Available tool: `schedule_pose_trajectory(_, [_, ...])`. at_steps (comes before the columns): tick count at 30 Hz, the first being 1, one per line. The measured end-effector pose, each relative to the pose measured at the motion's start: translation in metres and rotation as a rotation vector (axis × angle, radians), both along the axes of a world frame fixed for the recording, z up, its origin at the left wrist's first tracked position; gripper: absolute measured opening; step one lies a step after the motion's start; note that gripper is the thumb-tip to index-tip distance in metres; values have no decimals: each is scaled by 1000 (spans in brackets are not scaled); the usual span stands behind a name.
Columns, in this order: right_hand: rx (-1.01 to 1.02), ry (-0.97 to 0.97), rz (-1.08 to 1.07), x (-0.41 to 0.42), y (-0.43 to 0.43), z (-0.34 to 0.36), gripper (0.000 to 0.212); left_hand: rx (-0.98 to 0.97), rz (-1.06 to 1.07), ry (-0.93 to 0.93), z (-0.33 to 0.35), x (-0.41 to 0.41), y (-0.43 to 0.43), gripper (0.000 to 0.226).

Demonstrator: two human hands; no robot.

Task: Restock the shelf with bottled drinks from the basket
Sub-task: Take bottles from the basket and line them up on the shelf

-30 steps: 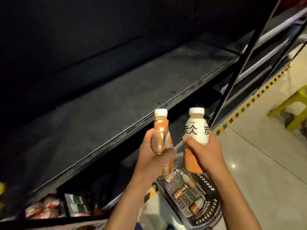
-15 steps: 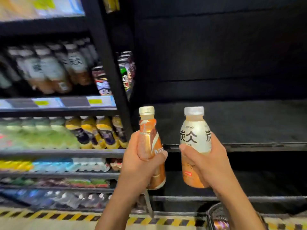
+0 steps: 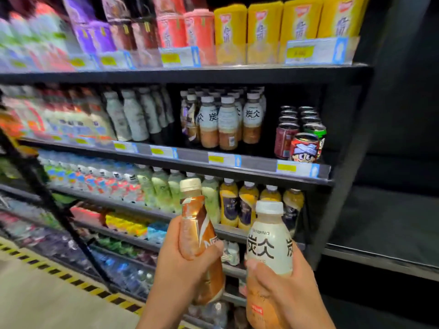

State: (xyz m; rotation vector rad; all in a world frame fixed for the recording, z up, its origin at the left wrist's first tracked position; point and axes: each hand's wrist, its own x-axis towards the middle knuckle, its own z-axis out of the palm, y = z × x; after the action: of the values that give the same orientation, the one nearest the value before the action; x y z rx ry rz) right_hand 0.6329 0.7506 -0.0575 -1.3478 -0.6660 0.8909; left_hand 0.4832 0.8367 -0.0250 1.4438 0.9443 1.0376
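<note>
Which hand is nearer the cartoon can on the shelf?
Right. The right hand, gripping the white bottle, is almost straight below the cartoon can; the left hand, gripping the orange bottle, is below and further left.

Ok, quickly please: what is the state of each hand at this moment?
Left hand: fingers curled round the orange-brown bottle, holding it upright.
Right hand: fingers curled round the white-labelled bottle, holding it upright.

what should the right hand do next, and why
Probably raise the right hand and its white bottle toward the matching row on the shelf above: same label, and a gap shows between that row and the cans.
</note>
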Motion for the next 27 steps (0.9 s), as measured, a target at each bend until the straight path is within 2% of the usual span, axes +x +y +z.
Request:
schedule_pose_trajectory(3, [15, -48, 22, -8, 26, 12, 84, 11, -1, -13, 5, -15, 35, 40])
schedule_pose_trajectory(6, [47, -84, 9, -9, 59, 22, 86, 41, -19, -52, 8, -21, 72, 42])
schedule_pose_trajectory(8, [68, -85, -8, -8, 85, 24, 79, 74, -27, -61, 9, -22, 100, 37])
schedule_pose_trajectory(11, [106, -90, -52, -4, 123, 29, 62, 106, -36, -82, 14, -20, 140, 43])
schedule_pose_trajectory(16, [129, -107, -155, 2, 176, 48, 55, 139, -74, -56, 30, -19, 200, 30])
schedule_pose_trajectory(20, [155, -165, -245, 15, 206, 78, 33, 165, -88, -63, 46, -12, 251, 30])
schedule_pose_trajectory(27, [164, -128, -407, 40, 257, 109, 31, 181, -162, -3, 77, 10, 334, 29])
